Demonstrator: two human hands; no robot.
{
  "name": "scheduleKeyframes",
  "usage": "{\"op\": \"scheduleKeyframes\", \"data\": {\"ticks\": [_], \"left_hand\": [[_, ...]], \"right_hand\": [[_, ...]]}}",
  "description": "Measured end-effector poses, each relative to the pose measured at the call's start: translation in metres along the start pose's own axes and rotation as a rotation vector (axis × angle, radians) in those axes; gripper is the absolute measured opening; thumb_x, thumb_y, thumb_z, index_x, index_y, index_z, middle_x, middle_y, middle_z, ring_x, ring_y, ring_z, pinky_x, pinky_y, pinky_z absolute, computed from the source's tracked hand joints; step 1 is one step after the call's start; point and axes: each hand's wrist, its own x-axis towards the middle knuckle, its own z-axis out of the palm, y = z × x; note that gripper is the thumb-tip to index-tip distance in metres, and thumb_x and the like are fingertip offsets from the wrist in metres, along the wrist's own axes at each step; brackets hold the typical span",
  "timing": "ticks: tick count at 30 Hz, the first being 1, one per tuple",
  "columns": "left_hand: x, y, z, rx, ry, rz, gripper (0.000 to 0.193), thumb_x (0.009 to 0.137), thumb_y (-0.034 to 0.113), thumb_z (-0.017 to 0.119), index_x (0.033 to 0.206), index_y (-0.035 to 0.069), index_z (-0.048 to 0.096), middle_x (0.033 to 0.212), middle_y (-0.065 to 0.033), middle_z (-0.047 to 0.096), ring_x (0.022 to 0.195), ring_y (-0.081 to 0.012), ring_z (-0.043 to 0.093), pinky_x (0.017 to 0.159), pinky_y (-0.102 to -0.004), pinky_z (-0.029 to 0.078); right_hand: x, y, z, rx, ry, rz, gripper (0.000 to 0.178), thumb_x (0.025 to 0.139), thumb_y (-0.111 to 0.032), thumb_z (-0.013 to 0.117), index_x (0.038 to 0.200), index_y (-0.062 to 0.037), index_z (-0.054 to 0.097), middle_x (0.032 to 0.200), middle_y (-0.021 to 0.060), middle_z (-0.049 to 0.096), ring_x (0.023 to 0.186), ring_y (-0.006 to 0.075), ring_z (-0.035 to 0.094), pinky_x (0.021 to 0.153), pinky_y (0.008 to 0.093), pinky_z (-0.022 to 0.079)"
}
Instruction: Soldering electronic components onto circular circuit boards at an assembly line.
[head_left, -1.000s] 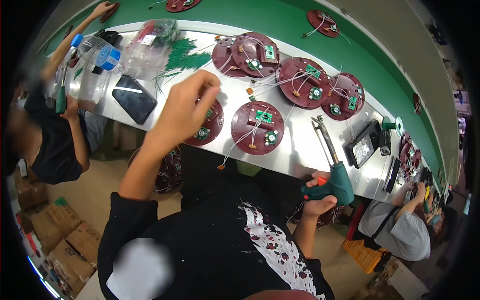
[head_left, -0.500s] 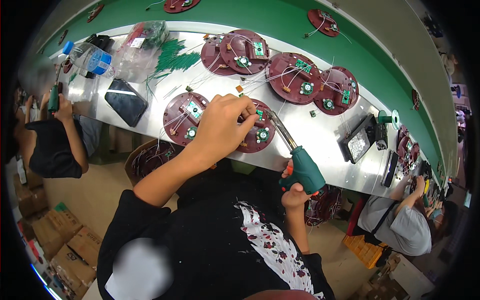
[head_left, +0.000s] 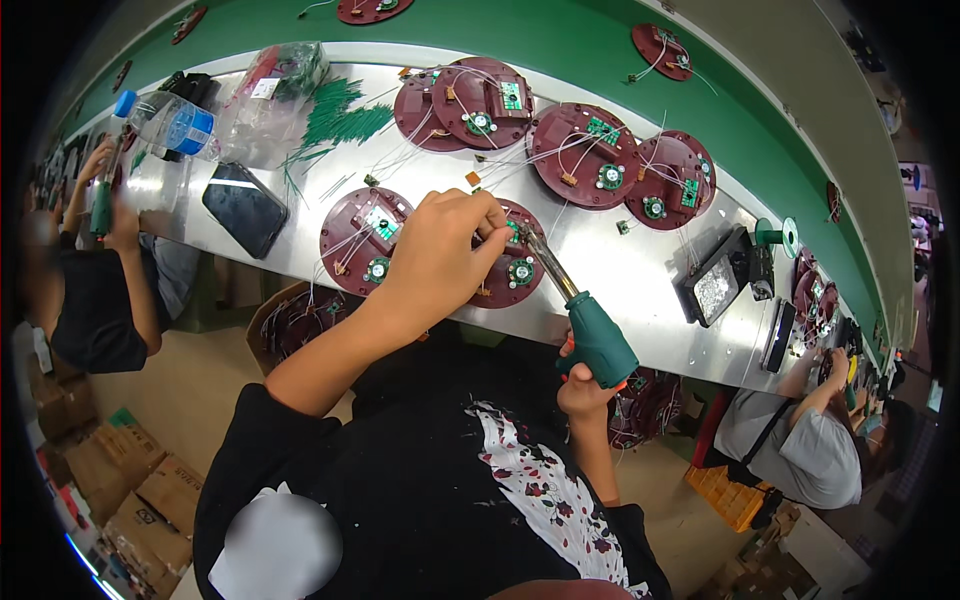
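Note:
My right hand [head_left: 583, 390] grips the handle of a green pistol-shaped soldering iron [head_left: 598, 345]. Its metal tip points up and left, close to my left fingertips, over a small green circuit board on a dark red round disc [head_left: 517, 288]. My left hand [head_left: 450, 245] is closed in a pinch above that board and covers part of the disc; what the fingertips hold is hidden. Left of my wrist lies a second red disc [head_left: 345, 225] with a board, wires and a round green part. I cannot tell whether the iron's tip touches anything.
Behind are stacked wired discs [head_left: 585, 155], green wire pieces [head_left: 345, 115], a plastic bag [head_left: 265, 110] and a bottle [head_left: 170, 122]. A black phone [head_left: 245, 210] lies left. At right stand a black tray [head_left: 715, 280] and green spool [head_left: 778, 238]. Co-workers sit on both sides.
The soldering iron has shifted slightly left, its tip nearer my left fingertips. My left hand keeps its pinch. At the far left, a co-worker's hand has risen.

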Motion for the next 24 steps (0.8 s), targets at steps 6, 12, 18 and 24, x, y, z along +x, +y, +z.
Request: {"op": "scheduleKeyframes", "data": {"ticks": [6, 12, 18, 24], "left_hand": [[-0.001, -0.003, 0.0, 0.013, -0.005, 0.006, 0.011, 0.083, 0.007, 0.076, 0.084, 0.002, 0.066, 0.075, -0.0096, 0.069, 0.075, -0.0279, 0.065, 0.073, -0.0395, 0.05], [0.003, -0.002, -0.001, 0.017, -0.027, 0.002, 0.011, 0.084, 0.008, 0.074, 0.084, 0.002, 0.064, 0.075, -0.0117, 0.068, 0.078, -0.0325, 0.066, 0.077, -0.0434, 0.05], [0.004, -0.003, -0.002, 0.044, -0.051, 0.021, 0.011, 0.084, 0.007, 0.072, 0.084, 0.002, 0.063, 0.075, -0.012, 0.068, 0.078, -0.0325, 0.065, 0.076, -0.0439, 0.049], [0.008, 0.003, -0.004, 0.141, -0.092, 0.126, 0.011, 0.084, 0.006, 0.07, 0.082, 0.003, 0.06, 0.073, -0.0113, 0.066, 0.076, -0.0317, 0.063, 0.077, -0.0433, 0.047]], "right_hand": [[0.005, 0.002, -0.004, -0.055, -0.099, -0.04, 0.08, 0.093, -0.071, 0.057, 0.117, 0.0059, 0.064, 0.091, 0.0077, 0.062, 0.071, 0.0138, 0.059, 0.062, 0.0276, 0.049], [0.006, -0.012, 0.008, 0.12, 0.138, 0.079, 0.079, 0.089, -0.071, 0.064, 0.105, 0.0065, 0.069, 0.087, 0.009, 0.068, 0.07, 0.0154, 0.064, 0.061, 0.0286, 0.052], [-0.001, -0.01, 0.002, 0.218, 0.151, 0.151, 0.084, 0.089, -0.072, 0.063, 0.116, 0.0071, 0.065, 0.1, 0.0108, 0.07, 0.08, 0.0163, 0.067, 0.069, 0.03, 0.056], [-0.005, -0.007, 0.001, 0.213, 0.148, 0.14, 0.083, 0.09, -0.071, 0.061, 0.119, 0.007, 0.064, 0.103, 0.0119, 0.07, 0.082, 0.0172, 0.068, 0.071, 0.0303, 0.056]]}}
